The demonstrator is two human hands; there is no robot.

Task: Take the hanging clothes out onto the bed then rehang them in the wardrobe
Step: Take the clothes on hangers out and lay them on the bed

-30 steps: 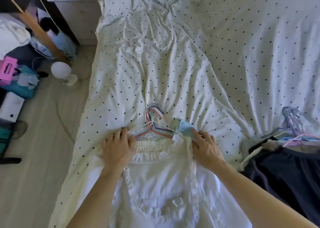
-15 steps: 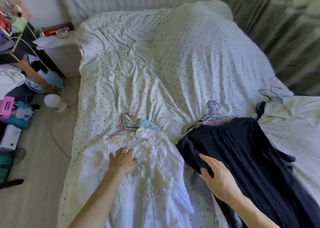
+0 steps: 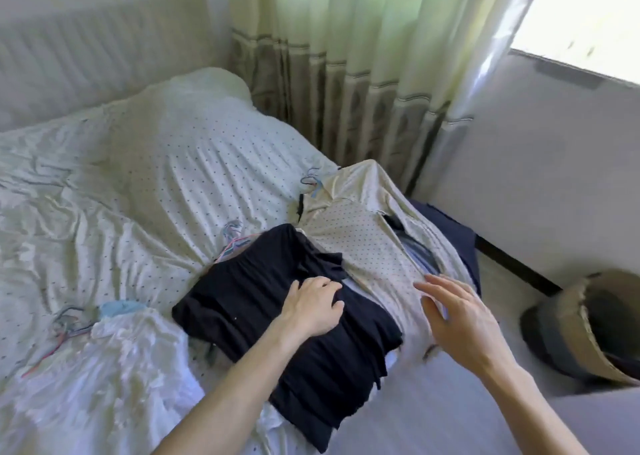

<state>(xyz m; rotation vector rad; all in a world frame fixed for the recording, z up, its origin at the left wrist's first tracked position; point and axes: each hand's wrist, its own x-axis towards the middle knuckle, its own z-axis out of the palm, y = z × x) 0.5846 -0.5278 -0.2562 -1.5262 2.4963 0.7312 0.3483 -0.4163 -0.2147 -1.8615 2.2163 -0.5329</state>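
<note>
Left hand (image 3: pixel 313 307) bunches the black dress (image 3: pixel 256 319) near the bed's (image 3: pixel 156 184) foot, its hangers (image 3: pixel 231 239) half buried. Right hand (image 3: pixel 457 319) is spread, holding nothing, over the dotted shirt (image 3: pixel 360 246) at the right edge. The basket (image 3: pixel 585 330) on the floor is cut off.

The dark garment (image 3: pixel 242 302) is matt, pleated cloth. The bedcover (image 3: pixel 156 184) is creased, matt cloth. The curtain (image 3: pixel 346 39) is thin, translucent fabric.
</note>
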